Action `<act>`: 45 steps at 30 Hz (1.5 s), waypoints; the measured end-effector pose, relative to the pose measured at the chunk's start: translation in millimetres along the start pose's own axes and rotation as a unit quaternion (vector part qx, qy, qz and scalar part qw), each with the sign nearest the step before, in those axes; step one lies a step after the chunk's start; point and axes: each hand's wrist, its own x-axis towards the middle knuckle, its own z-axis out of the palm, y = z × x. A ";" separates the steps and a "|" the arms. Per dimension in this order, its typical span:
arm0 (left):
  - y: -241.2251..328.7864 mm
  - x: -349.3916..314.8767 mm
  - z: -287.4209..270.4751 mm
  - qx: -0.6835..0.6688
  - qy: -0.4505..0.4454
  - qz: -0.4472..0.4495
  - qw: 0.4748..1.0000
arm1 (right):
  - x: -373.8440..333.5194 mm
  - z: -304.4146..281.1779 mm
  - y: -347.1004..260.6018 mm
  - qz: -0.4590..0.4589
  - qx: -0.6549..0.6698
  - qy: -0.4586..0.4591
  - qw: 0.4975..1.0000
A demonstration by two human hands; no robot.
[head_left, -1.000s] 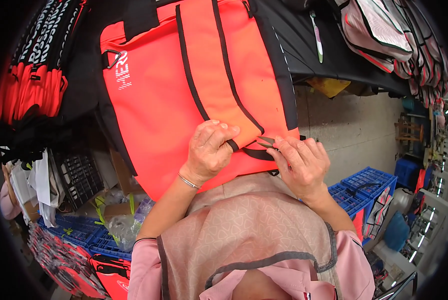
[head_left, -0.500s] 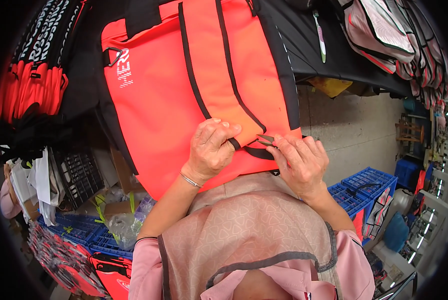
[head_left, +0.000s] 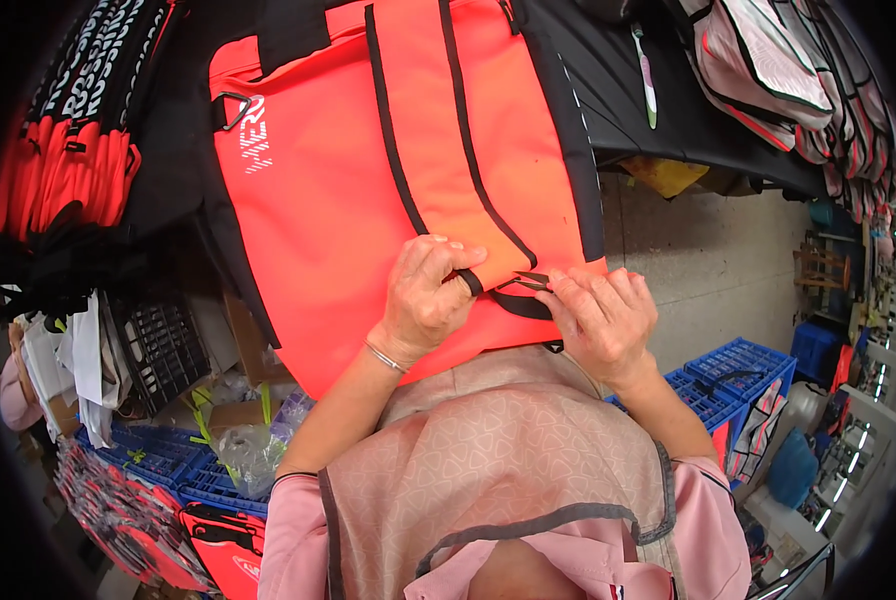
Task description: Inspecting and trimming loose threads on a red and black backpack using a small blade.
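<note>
Up against the apron (head_left: 508, 430) lay the coral bag (head_left: 308, 230), left hand (head_left: 426, 303) clenched on the end of its orange strap (head_left: 433, 150), right hand (head_left: 608, 325) pinching slim pointed snips (head_left: 535, 279)! One slip, should the cloth slacken, risked nicking the strap or jabbing the left fingers. Black webbing (head_left: 525, 305) crowded the blades; a toothbrush (head_left: 647, 80) lay up right, blue crates (head_left: 738, 366) beyond.

Partly striped white lettering (head_left: 254, 130) noted at far left on the red bag (head_left: 313, 220); bold white words (head_left: 88, 90) repeat on stacked black-and-red fabric pieces (head_left: 63, 170).
</note>
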 end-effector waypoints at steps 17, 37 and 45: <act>2.5 1.7 4.1 -0.097 -0.005 -0.108 0.989 | 11.4 -3.6 4.1 0.324 0.298 -0.119 0.890; 2.3 13.1 -1.3 -0.323 -0.063 -0.264 0.907 | 14.4 19.4 27.6 0.480 0.650 -0.137 0.573; 1.8 0.9 5.8 -0.274 -0.095 -0.227 0.930 | 33.4 1.0 22.8 0.433 0.791 -0.165 0.399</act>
